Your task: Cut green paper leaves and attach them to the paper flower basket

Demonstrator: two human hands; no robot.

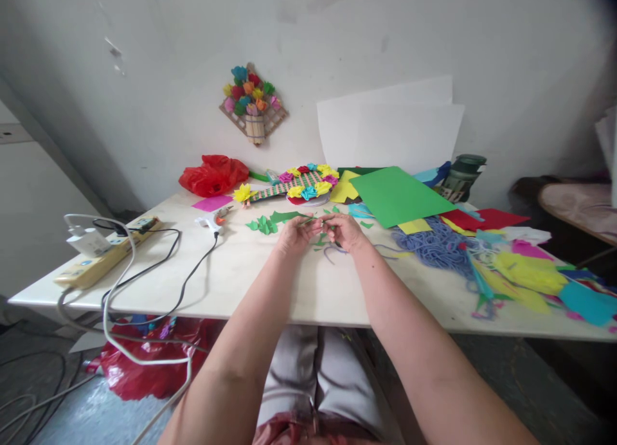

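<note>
Over the middle of the table my left hand [297, 235] and my right hand [345, 231] meet at the fingertips. My left hand is closed on a small piece of green paper [307, 219]. The fingers of my right hand are pinched together against it; what lies between them is too small to make out. Cut green paper leaves [263, 225] lie to the left of my hands, and small green scraps lie around them. Behind them rests a woven piece [278, 189] edged with yellow, pink, red and blue paper flowers. A thin purplish strand [329, 257] curls below my fingers.
A glue gun [212, 222] and a power strip [108, 255] with trailing cords are at the left. Green sheets [400, 196], blue-grey yarn [434, 244] and coloured paper scraps cover the right. A red plastic bag [213, 176] and a dark green jar [461, 178] stand behind.
</note>
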